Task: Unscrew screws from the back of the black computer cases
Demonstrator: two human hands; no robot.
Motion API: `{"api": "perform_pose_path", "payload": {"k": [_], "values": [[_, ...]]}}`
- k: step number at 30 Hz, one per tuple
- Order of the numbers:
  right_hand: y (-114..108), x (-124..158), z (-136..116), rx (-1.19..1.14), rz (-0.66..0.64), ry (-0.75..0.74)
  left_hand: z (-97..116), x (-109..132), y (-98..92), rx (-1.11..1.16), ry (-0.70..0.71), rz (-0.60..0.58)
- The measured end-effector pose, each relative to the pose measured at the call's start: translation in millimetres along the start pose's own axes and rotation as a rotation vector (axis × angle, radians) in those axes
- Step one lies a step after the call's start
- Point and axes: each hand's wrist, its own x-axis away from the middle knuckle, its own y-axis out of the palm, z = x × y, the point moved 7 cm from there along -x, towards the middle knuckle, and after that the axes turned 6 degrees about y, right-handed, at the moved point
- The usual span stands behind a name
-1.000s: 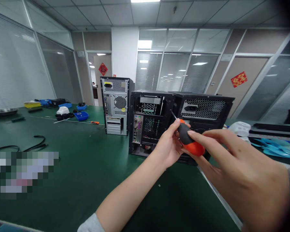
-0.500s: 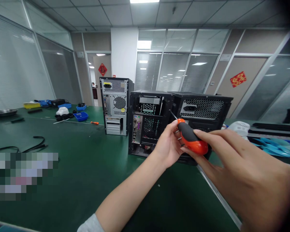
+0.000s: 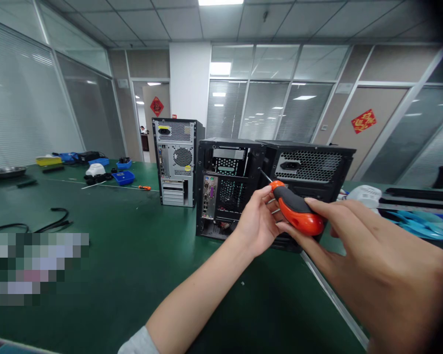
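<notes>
An orange and black screwdriver is held between my two hands, its thin shaft slanting up and left. The tip meets the right rear edge of a black computer case, near a screw spot. My right hand grips the back of the handle with thumb and fingers. Closer to the shaft, my left hand pinches the orange collar at the front of the handle. Through the open back of the case, a port panel with a purple connector shows. My left hand hides part of the case's lower right.
A second black case adjoins on the right; a silver-backed tower stands behind left. Farther left lie another orange screwdriver, a blue tray and black cables. Blue items sit at the right.
The screwdriver handle has rolled about its axis and shifted slightly right, along with my right hand's fingertips. My left hand and the tip have stayed almost in place.
</notes>
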Motion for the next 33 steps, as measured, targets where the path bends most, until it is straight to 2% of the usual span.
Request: {"api": "perform_pose_path", "payload": {"k": [5, 11, 22, 33], "values": [[1, 0, 2, -0.010, -0.013, 0.028, -1, 0, -1.4, -0.005, -0.018, 0.007], [-2, -3, 0, -0.008, 0.064, -0.018, -1, 0, -1.5, -0.006, -0.008, 0.031], [1, -4, -1, 0.012, 0.086, -0.009, 3, 1, -1.7, -0.020, -0.010, 0.038], [10, -1, 6, 0.008, 0.054, 0.079, 4, -2, -3.5, -0.036, -0.012, 0.003]]}}
